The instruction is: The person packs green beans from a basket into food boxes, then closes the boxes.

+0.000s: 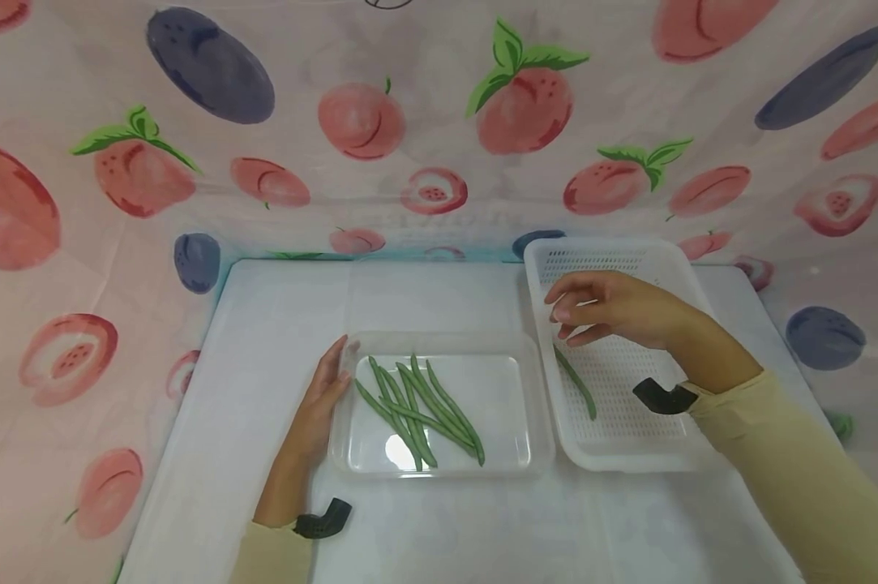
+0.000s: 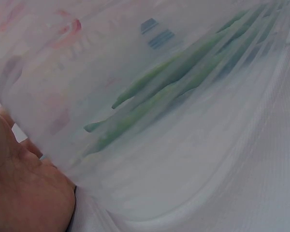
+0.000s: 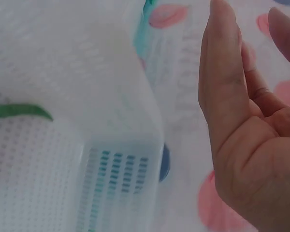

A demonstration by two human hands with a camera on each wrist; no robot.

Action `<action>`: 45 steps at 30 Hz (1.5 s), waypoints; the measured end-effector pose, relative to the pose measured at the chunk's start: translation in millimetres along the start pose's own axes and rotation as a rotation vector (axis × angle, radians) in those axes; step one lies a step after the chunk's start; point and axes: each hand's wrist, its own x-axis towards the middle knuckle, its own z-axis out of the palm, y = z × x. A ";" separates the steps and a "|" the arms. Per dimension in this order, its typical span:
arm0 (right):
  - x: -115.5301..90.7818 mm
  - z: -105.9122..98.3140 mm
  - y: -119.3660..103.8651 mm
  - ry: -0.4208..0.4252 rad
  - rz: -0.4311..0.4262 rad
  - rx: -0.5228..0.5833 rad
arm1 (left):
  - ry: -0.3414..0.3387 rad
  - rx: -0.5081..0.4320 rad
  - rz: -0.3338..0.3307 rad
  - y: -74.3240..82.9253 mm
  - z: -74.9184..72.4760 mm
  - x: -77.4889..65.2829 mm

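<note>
My left hand (image 1: 322,401) holds the left end of a clear plastic container (image 1: 500,414), thumb and fingers against its rim. Several green beans (image 1: 439,397) lie loosely piled inside it, also visible through its wall in the left wrist view, where part of the left hand (image 2: 29,188) is hidden behind the container. Above a white perforated basket (image 1: 628,454), my right hand (image 1: 617,308) hovers with loosely bent fingers and nothing between them. A single green bean (image 1: 576,384) lies along the basket's left side. The right wrist view shows the right hand (image 3: 251,130) empty too.
Container and basket stand side by side on a white-covered table (image 1: 278,324), their edges nearly meeting. Behind and beside it hangs a fruit-printed cloth (image 1: 300,235). A black wrist device (image 1: 324,519) sits at the left cuff, and another black device (image 1: 665,397) at the right.
</note>
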 end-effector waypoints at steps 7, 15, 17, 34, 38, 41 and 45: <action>5.4 -22.5 27.9 0.027 0.044 0.028 | -0.004 -0.030 0.005 1.1 -0.8 1.6; 15.8 -36.8 65.9 0.055 0.136 0.063 | -0.007 -0.011 -0.003 1.0 -0.3 1.2; 18.3 -37.6 73.4 0.054 0.149 0.047 | -0.005 -0.010 0.001 0.7 -0.3 1.5; 40.5 -25.1 112.1 0.019 0.285 -0.199 | -0.013 -0.024 0.012 -1.6 -0.3 1.7; 44.4 -20.2 115.8 0.031 0.289 -0.223 | -0.009 -0.018 0.008 -2.1 -0.5 1.1; 46.5 -17.8 117.9 0.061 0.292 -0.244 | -0.008 -0.015 0.008 -2.4 -0.8 0.4; 50.1 -16.0 121.6 0.104 0.298 -0.266 | -0.014 -0.025 0.014 -1.6 -1.4 0.0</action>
